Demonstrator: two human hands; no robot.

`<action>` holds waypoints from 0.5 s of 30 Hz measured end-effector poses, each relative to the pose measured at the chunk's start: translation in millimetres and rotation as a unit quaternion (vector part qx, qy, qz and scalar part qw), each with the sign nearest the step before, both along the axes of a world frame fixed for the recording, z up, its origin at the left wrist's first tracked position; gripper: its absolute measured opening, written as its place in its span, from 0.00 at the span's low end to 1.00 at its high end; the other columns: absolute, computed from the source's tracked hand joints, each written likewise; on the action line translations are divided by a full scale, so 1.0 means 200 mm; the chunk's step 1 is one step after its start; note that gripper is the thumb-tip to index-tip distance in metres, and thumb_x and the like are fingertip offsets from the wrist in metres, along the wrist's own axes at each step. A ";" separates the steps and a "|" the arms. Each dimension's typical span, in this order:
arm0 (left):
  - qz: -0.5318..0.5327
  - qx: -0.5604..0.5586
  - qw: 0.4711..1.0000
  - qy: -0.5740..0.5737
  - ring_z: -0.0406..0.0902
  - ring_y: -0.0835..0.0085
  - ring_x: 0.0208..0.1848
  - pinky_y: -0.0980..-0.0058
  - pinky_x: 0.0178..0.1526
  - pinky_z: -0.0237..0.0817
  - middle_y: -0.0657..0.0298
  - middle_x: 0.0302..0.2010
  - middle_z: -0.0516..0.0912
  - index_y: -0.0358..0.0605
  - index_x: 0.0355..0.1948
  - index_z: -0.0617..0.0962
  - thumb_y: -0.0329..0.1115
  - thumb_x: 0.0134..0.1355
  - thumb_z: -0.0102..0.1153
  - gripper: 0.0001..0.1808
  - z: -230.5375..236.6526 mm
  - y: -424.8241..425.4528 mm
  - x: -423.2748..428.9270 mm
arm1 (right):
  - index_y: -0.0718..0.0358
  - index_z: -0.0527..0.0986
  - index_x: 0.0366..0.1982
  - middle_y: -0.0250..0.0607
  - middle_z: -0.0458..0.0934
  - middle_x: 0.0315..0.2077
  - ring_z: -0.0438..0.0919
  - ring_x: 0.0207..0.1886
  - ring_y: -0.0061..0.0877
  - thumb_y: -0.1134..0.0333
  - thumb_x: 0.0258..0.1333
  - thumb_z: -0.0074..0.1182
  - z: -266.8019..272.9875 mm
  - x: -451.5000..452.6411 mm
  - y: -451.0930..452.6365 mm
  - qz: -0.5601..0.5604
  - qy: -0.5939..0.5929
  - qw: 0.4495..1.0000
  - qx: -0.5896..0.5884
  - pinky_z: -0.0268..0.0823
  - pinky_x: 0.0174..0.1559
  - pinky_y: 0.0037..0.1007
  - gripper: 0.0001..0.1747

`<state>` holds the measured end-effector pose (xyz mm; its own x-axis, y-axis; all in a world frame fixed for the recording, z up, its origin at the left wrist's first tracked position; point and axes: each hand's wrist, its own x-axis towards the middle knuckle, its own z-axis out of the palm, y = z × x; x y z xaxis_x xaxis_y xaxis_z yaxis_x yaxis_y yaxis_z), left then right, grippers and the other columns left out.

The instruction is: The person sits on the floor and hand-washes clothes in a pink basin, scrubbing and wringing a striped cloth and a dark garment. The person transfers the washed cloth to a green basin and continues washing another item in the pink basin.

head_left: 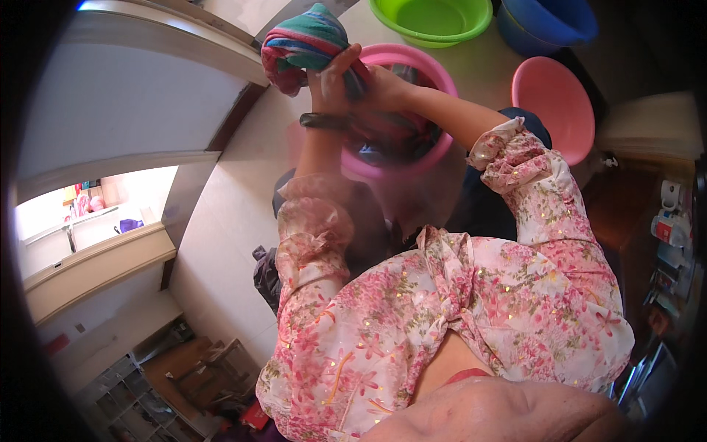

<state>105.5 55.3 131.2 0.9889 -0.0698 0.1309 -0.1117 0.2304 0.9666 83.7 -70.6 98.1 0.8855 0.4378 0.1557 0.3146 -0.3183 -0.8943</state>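
A striped cloth [306,38] in green, pink and blue is bunched up at the top of the view, its lower part twisted between both hands. My left hand [331,83], with a dark bracelet at its wrist, grips the cloth. My right hand [384,88] is closed on the narrow end of the cloth, close against the left. Beneath and beside the hands stands a pink basin [447,77] holding dark and reddish wet cloths [409,135]; my hands and forearms hide part of it.
A green basin [436,40], a blue basin [547,27] and a tilted light pink basin [555,110] stand beyond and to the right. A wall and doorway [210,157] run along the left. Bottles [671,232] stand at the far right, and a wooden stool [215,375] lower left.
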 end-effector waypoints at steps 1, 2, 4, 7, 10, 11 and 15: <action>0.000 0.017 1.000 -0.012 0.72 0.76 0.33 0.76 0.39 0.65 0.68 0.31 0.75 0.41 0.30 0.76 0.30 0.49 0.66 0.10 0.00 -0.01 0.00 | 0.60 0.70 0.46 0.52 0.78 0.39 0.77 0.46 0.42 0.55 0.40 0.62 -0.01 0.00 0.01 -0.008 -0.001 1.000 -0.015 0.68 0.49 0.37 0.30; 0.008 0.031 0.999 -0.029 0.72 0.76 0.34 0.76 0.40 0.65 0.68 0.34 0.75 0.41 0.31 0.77 0.30 0.49 0.66 0.11 -0.01 -0.02 0.00 | 0.60 0.72 0.45 0.53 0.78 0.38 0.77 0.46 0.43 0.53 0.40 0.60 -0.02 -0.01 0.01 -0.015 0.001 0.999 -0.031 0.68 0.49 0.38 0.29; 0.013 0.068 0.997 -0.038 0.72 0.75 0.35 0.76 0.41 0.65 0.68 0.34 0.75 0.41 0.29 0.76 0.29 0.48 0.66 0.10 -0.01 -0.05 -0.01 | 0.62 0.73 0.42 0.54 0.79 0.36 0.77 0.45 0.43 0.50 0.41 0.59 -0.04 -0.02 0.03 -0.052 -0.005 0.995 -0.085 0.68 0.49 0.39 0.29; 0.021 0.115 0.991 -0.071 0.72 0.73 0.37 0.74 0.43 0.65 0.66 0.37 0.75 0.41 0.28 0.77 0.28 0.48 0.65 0.08 -0.02 -0.07 -0.01 | 0.65 0.73 0.44 0.49 0.80 0.37 0.78 0.45 0.38 0.55 0.38 0.63 -0.04 -0.02 0.05 -0.091 0.030 0.991 -0.096 0.68 0.49 0.36 0.30; 0.026 0.138 0.980 -0.139 0.74 0.70 0.38 0.72 0.45 0.65 0.63 0.38 0.77 0.39 0.31 0.79 0.28 0.51 0.64 0.07 -0.03 -0.05 0.00 | 0.65 0.70 0.50 0.48 0.77 0.44 0.75 0.50 0.37 0.56 0.35 0.66 -0.02 0.00 0.02 -0.069 0.043 0.997 -0.012 0.65 0.53 0.35 0.38; 0.032 0.144 0.972 -0.183 0.75 0.69 0.39 0.72 0.46 0.66 0.62 0.37 0.77 0.39 0.32 0.80 0.29 0.52 0.63 0.07 -0.03 -0.03 0.01 | 0.64 0.68 0.53 0.49 0.76 0.47 0.73 0.53 0.37 0.55 0.34 0.67 -0.03 0.01 0.00 -0.051 0.043 0.997 0.027 0.64 0.56 0.36 0.41; 0.009 -0.061 0.998 -0.020 0.75 0.73 0.35 0.76 0.41 0.67 0.64 0.33 0.77 0.39 0.34 0.76 0.25 0.47 0.66 0.13 -0.01 0.04 0.06 | 0.60 0.43 0.68 0.52 0.53 0.65 0.52 0.68 0.46 0.47 0.25 0.71 -0.12 0.08 -0.10 -0.007 -0.037 0.999 0.003 0.45 0.67 0.39 0.70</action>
